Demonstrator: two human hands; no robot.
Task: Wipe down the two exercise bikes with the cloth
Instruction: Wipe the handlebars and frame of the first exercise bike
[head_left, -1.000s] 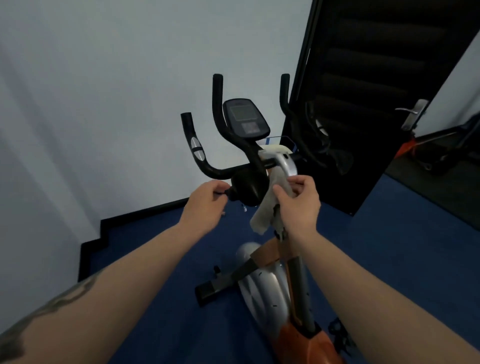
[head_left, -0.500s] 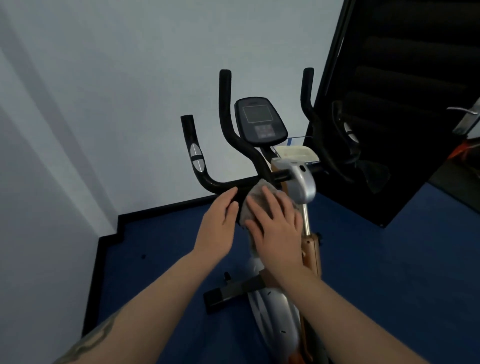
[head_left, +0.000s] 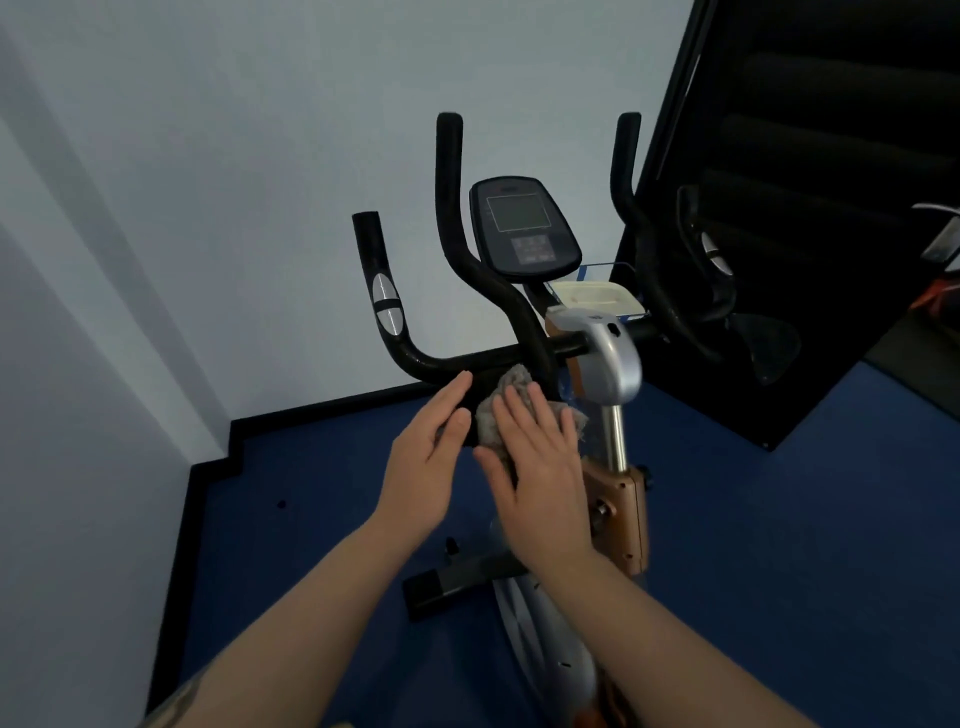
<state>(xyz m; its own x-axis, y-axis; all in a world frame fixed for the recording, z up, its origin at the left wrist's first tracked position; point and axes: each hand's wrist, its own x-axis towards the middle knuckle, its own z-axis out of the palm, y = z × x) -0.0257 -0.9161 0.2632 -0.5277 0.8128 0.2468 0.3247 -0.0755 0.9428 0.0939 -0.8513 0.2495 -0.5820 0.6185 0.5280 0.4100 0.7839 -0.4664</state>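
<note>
An exercise bike (head_left: 608, 358) with black handlebars (head_left: 452, 249), a console (head_left: 524, 228) and an orange and silver frame stands in front of me. A grey cloth (head_left: 506, 395) lies over the black round part below the handlebar junction. My right hand (head_left: 535, 457) presses flat on the cloth with straight fingers. My left hand (head_left: 431, 457) rests open against the left side of the same part, fingers straight, touching the cloth's left edge. Only one bike is in view.
A pale wall (head_left: 208, 182) runs behind and to the left, with a black skirting (head_left: 311, 410) along the blue floor (head_left: 753, 545). A black glossy door (head_left: 831, 182) stands open at the right and reflects the handlebars. A white tray (head_left: 592, 299) sits behind the console.
One second ago my right hand pinched the hanging cloth and my left gripped the knob. Both hands then flattened onto the cloth-covered part and stay there, little changed over the last half second.
</note>
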